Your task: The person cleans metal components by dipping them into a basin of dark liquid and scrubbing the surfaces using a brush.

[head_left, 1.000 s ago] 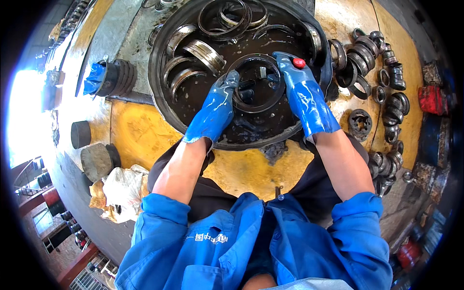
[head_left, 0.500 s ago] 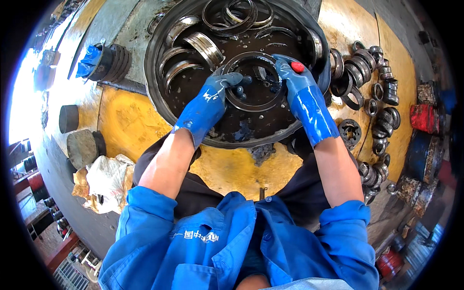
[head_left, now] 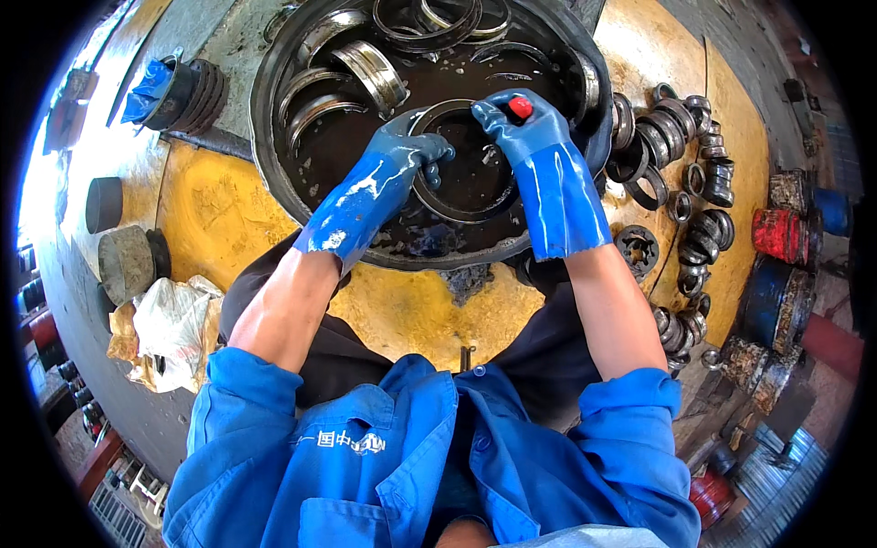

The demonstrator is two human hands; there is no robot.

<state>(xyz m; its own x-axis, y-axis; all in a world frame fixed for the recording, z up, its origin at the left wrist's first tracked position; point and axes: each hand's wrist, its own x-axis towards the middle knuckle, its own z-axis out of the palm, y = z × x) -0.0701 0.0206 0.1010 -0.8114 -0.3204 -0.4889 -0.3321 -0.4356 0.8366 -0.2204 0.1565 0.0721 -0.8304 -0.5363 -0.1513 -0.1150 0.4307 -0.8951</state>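
Note:
A metal ring [head_left: 464,216] is held over dark liquid in a round black basin [head_left: 266,157]. My left hand [head_left: 395,155], in a blue rubber glove, grips its left side, with the thumb pointing across the opening and fingers inside. At the ring's upper right, my gloved right hand [head_left: 525,130] is closed round a small object with a rounded red end [head_left: 520,107]; the rest of it is hidden. The right fingertips are at the ring's rim. Several other rings lie partly in the liquid, among them a wide grooved ring [head_left: 371,77].
Many metal rings [head_left: 664,135] and a toothed part [head_left: 637,249] lie on the yellow board at right. Stacked rings with blue cloth [head_left: 178,94], grey cylinders [head_left: 125,263] and a white plastic bag [head_left: 174,324] are at left. Red and blue drums [head_left: 779,235] stand far right.
The right hand has shifted from the ring's right side towards its top. The ring is tilted slightly more, and the whole view has moved a little.

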